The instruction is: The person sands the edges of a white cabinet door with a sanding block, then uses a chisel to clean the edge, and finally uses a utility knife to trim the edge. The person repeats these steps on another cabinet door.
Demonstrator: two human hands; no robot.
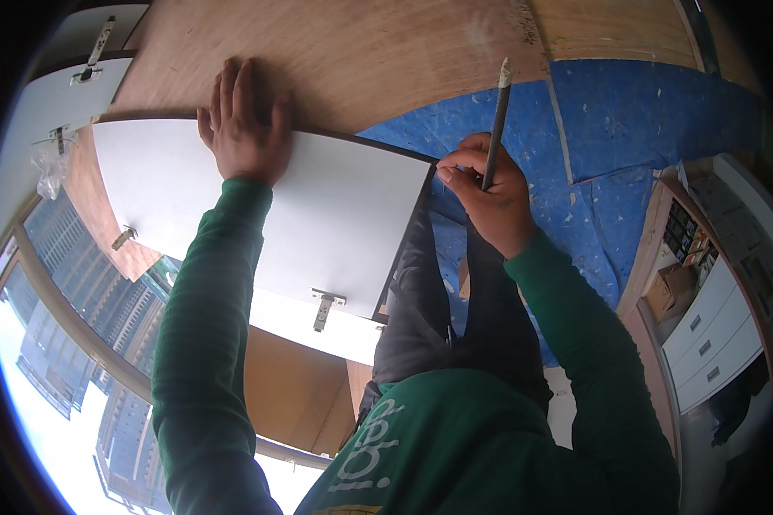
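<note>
A white cabinet door panel (343, 215) with a dark edge lies in front of me. One metal cup hinge (322, 307) sits near its close edge, and another hinge (124, 238) shows at its left. My left hand (247, 129) rests with spread fingers on the panel's far edge, the fingertips reaching over onto a brown wooden board (386, 60). Beside the panel's far right corner, my right hand (494, 202) has its thumb and forefinger bent together. It grips a slim dark grey stick-like tool (497, 120) that points up and away, with a worn whitish tip.
Blue sheeting (575, 215) speckled with white covers the floor at right. More white panels with hinges (86, 75) stand at far left. A curved window (69, 275) runs along the left. At right is a drawer cabinet (704, 339) with a cardboard box (672, 290).
</note>
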